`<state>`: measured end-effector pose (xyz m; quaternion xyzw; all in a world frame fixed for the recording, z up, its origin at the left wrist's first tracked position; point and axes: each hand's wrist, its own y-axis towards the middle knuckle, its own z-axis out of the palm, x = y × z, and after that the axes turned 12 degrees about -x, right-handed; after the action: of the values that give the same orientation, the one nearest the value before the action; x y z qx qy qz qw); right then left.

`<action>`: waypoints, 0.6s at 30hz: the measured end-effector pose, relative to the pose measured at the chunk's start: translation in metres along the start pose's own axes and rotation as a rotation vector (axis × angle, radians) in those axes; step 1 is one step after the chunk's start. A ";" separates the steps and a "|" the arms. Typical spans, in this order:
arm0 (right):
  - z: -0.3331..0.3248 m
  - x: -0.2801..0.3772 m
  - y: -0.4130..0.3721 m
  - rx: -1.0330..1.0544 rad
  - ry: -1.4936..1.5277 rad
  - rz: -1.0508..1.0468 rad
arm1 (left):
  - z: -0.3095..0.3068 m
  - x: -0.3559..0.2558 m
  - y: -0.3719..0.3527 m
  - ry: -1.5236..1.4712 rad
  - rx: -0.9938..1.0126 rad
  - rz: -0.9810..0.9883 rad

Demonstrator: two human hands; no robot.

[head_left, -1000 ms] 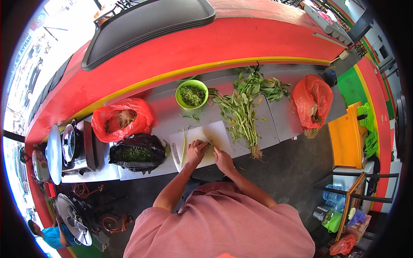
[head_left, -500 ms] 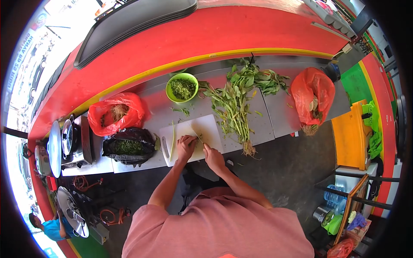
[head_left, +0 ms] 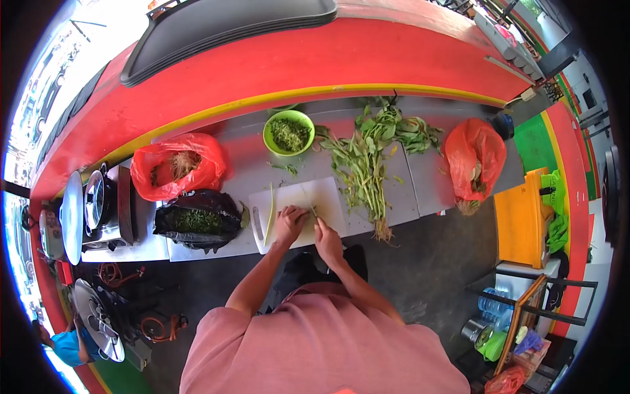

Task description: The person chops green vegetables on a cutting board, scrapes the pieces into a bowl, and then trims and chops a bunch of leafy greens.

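Observation:
On a white cutting board (head_left: pixel 296 190), my left hand (head_left: pixel 289 224) rests with curled fingers, closed over something too small to make out. Beside it my right hand (head_left: pixel 328 241) grips the handle of a knife (head_left: pixel 310 203), its blade pointing away from me and close to the left fingertips. A pale green stem (head_left: pixel 270 220) lies along the board's left side. Beyond the board stands a green bowl (head_left: pixel 268 144) of chopped greens (head_left: pixel 289 133). To the right lies a bunch of long-stemmed leafy greens (head_left: pixel 367 164), roots toward me.
Left of the board sit a black bag (head_left: pixel 167 234) with chopped greens, a red bag (head_left: pixel 146 187) with roots, and a stove (head_left: pixel 123 213). Another red bag (head_left: pixel 476 157) stands at the right. Black trays (head_left: pixel 230 36) top the red wall. A person (head_left: pixel 71 349) is at lower left.
The view has shifted and turned a little. My left fingers remain curled on the board, and the knife blade now points more straight ahead than before.

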<state>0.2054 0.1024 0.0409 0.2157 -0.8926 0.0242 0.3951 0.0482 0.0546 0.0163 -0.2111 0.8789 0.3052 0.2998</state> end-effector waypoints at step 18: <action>-0.017 0.012 -0.007 0.135 -0.036 0.101 | 0.000 0.010 -0.006 -0.024 -0.004 0.016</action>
<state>0.2132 0.0956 0.0600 0.1969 -0.9056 0.1002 0.3620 0.0444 0.0488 0.0072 -0.2010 0.8763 0.3117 0.3075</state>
